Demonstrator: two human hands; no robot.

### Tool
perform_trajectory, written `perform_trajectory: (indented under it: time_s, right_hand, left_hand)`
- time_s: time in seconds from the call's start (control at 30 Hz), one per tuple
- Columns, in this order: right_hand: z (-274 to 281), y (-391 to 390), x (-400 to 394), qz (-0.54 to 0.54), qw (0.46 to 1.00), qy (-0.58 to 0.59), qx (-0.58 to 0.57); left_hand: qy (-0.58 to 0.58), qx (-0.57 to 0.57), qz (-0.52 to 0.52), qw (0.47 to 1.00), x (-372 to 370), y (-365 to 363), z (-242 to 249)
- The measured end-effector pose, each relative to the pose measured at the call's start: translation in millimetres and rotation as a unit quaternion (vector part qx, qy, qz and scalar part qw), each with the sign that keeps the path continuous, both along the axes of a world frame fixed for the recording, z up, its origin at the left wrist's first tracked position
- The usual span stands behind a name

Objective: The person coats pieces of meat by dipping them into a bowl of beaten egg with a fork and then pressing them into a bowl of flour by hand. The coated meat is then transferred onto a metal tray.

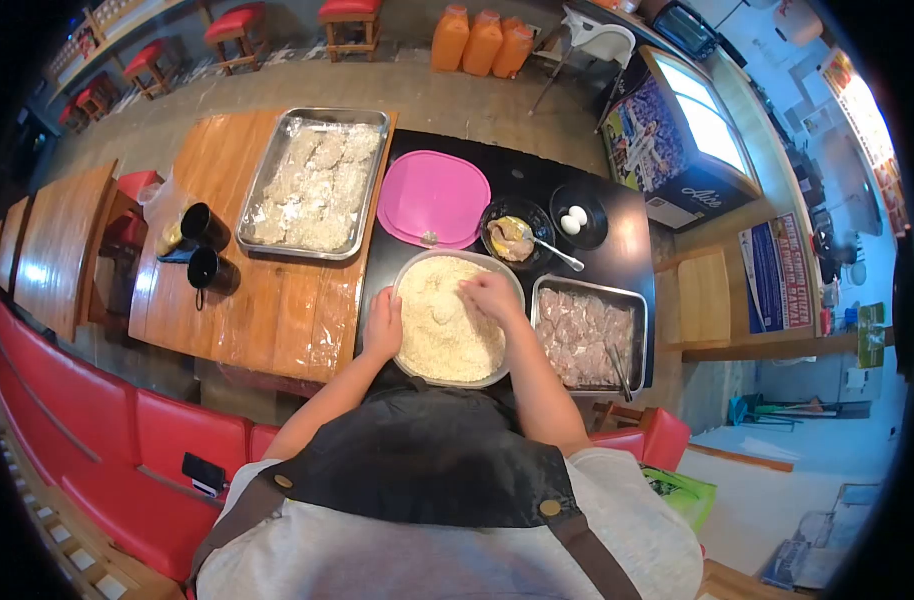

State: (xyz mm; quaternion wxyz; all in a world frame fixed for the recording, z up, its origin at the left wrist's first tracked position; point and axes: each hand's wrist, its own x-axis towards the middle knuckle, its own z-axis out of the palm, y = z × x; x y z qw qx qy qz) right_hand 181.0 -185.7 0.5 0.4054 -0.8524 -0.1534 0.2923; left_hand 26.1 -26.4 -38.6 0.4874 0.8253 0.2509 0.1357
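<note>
A round white tub (404,365) full of pale breadcrumbs (447,350) stands in front of me. My left hand (382,322) grips its left rim. Inside, my right hand (491,297) has its fingers bent together at the crumbs, right of a crumb-covered lump (442,306); what lies between the fingertips is mostly hidden. To the right, a metal tray (640,330) holds raw meat pieces (582,335), with tongs (619,372) at its right side. Behind the tub sits a black bowl (489,212) with meat in yellow liquid and a spoon (562,254).
A pink lid (435,195) lies behind the tub. Another black bowl (599,228) holds white eggs (574,219). On the wooden table (177,320) are a large tray (245,235) of crumb-coated pieces and two black cups (213,271). A red bench (187,430) runs close on my left.
</note>
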Motion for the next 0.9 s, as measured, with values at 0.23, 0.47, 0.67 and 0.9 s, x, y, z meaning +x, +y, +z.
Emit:
perform_trajectory:
  time_s: [0.23, 0.47, 0.67, 0.9]
  right_hand:
    - [-37.6, -25.7, -65.0, -0.007, 0.977, -0.075, -0.2]
    - [23.0, -2.7, -48.7, -0.165, 0.895, 0.38, 0.163]
    - [35.4, 24.6, -22.5, -0.067, 0.982, 0.136, 0.112]
    - [3.6, 52.0, -16.3, -0.043, 0.991, 0.106, 0.075]
  left_hand:
    - [0.019, -0.004, -0.014, 1.0, 2.8, 4.3, -4.2]
    - [0.005, -0.01, -0.026, 1.0, 2.2, 7.3, 2.3]
    - [-0.005, -0.009, -0.014, 1.0, 3.6, 7.5, 0.7]
    - [-0.003, 0.005, -0.007, 1.0, 5.9, 4.4, -0.8]
